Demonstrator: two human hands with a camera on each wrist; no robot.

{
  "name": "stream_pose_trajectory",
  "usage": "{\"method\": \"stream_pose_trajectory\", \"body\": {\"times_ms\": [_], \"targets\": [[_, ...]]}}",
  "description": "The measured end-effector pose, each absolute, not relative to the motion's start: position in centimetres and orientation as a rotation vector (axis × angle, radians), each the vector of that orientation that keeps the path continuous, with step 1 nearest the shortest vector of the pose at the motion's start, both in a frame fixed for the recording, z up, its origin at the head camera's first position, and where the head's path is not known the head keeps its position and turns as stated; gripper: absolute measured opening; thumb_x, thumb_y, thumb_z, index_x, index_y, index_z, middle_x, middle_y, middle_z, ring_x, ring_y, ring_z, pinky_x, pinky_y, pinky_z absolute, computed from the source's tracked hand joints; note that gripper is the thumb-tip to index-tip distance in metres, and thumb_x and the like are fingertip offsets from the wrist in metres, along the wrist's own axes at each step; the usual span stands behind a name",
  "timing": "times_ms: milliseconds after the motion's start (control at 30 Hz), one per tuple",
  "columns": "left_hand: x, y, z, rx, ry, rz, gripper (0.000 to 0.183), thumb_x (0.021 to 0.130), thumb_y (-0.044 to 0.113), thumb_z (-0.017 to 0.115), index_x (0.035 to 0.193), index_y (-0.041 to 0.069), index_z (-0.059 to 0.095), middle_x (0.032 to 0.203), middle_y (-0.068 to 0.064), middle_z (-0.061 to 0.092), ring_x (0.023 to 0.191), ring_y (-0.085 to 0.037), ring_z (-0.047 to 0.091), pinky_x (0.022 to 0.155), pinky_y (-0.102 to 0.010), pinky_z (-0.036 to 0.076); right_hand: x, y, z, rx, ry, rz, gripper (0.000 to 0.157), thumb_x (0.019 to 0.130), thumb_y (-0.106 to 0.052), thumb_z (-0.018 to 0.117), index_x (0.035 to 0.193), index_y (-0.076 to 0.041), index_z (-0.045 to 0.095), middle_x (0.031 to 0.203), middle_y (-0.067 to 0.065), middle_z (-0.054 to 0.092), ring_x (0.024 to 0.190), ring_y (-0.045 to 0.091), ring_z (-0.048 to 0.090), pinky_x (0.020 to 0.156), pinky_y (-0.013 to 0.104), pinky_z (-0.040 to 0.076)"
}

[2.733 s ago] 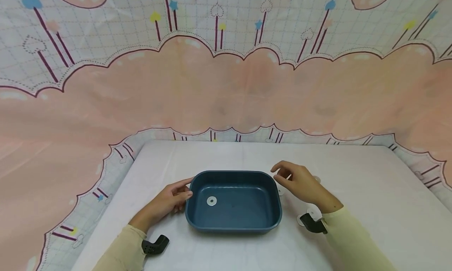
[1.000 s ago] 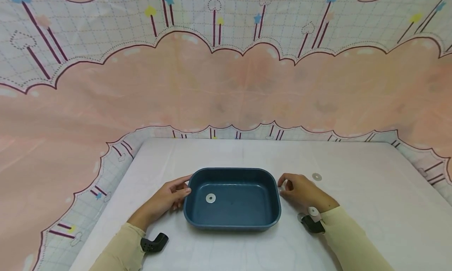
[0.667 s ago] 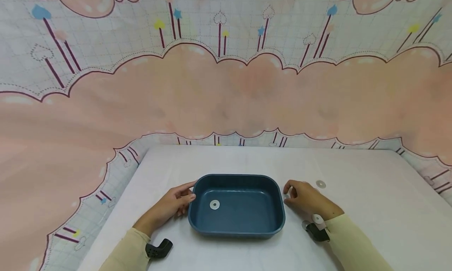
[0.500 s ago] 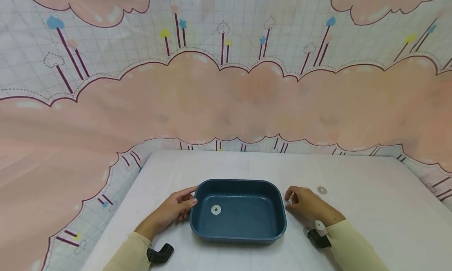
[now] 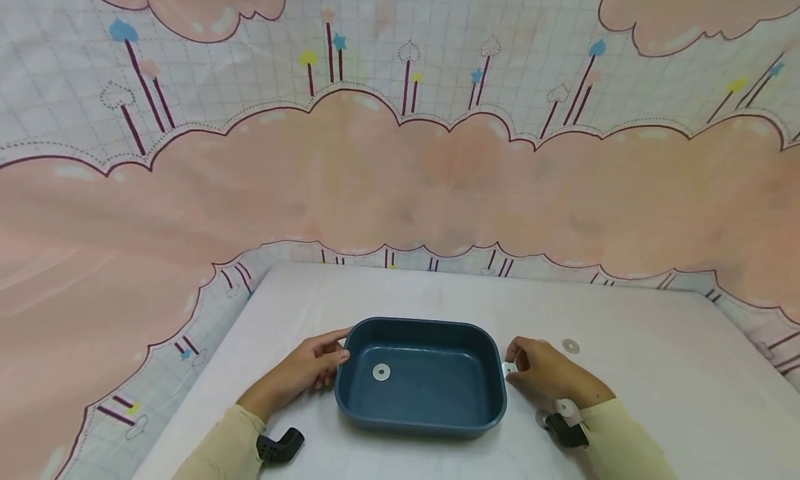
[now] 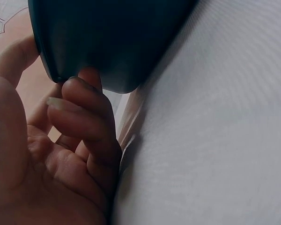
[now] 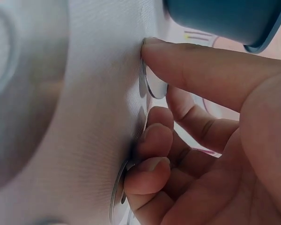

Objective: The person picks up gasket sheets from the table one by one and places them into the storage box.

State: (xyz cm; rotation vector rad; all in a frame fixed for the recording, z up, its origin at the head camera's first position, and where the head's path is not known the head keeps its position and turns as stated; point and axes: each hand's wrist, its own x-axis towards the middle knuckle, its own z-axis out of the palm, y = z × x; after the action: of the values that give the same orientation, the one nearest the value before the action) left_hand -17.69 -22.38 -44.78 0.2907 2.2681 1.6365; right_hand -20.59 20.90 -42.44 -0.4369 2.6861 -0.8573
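A dark blue rectangular tub (image 5: 421, 424) stands on the white table. My left hand (image 5: 306, 369) holds its left end, thumb at the rim and other fingers curled against the outer wall, as the left wrist view shows. A flat metal washer (image 5: 381, 372) lies inside the tub, towards the left. Just outside the right wall, my right hand (image 5: 546, 372) pinches another washer (image 7: 155, 84) between thumb and index finger. That washer is tilted, with its lower edge at the cloth. The remaining right fingers are curled, close to a further washer (image 7: 118, 194).
One washer (image 5: 571, 346) lies behind the right hand. Two more, a washer (image 5: 567, 410) and a partly hidden washer (image 5: 542, 419), are by the right wrist, near a black wrist camera (image 5: 565, 431). A printed cloth (image 5: 400, 181) hangs behind the table.
My right hand has come down from above the tub's right rim to the washer beside it, which now shows tilted up between the fingers. My left hand stays at the tub; the head view has shifted.
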Motion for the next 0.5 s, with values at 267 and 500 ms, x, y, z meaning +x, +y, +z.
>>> {"method": "stream_pose_trajectory", "body": {"times_ms": [267,500], "targets": [[-17.94,-22.35,-44.81,0.283,2.277,1.632,0.058,0.1,0.032,0.061,0.153,0.015,0.042,0.1,-0.009,0.056,0.067,-0.018,0.055,0.055,-0.027,0.048,-20.57,20.59,-42.3,-0.419,2.712,-0.84,0.023,0.084,-0.004,0.077,0.099,-0.012,0.06,0.082,0.003,0.055,0.077,0.017,0.052,0.068,0.027,0.047],[-17.96,-22.34,-44.92,0.274,2.282,1.631,0.059,0.1,0.033,0.061,0.153,0.014,0.042,0.099,-0.008,0.056,0.068,-0.017,0.055,0.054,-0.026,0.046,-20.42,20.56,-42.12,-0.394,2.691,-0.843,0.024,0.086,-0.003,0.075,0.101,-0.014,0.059,0.083,0.004,0.058,0.075,0.018,0.055,0.07,0.03,0.051]]}}
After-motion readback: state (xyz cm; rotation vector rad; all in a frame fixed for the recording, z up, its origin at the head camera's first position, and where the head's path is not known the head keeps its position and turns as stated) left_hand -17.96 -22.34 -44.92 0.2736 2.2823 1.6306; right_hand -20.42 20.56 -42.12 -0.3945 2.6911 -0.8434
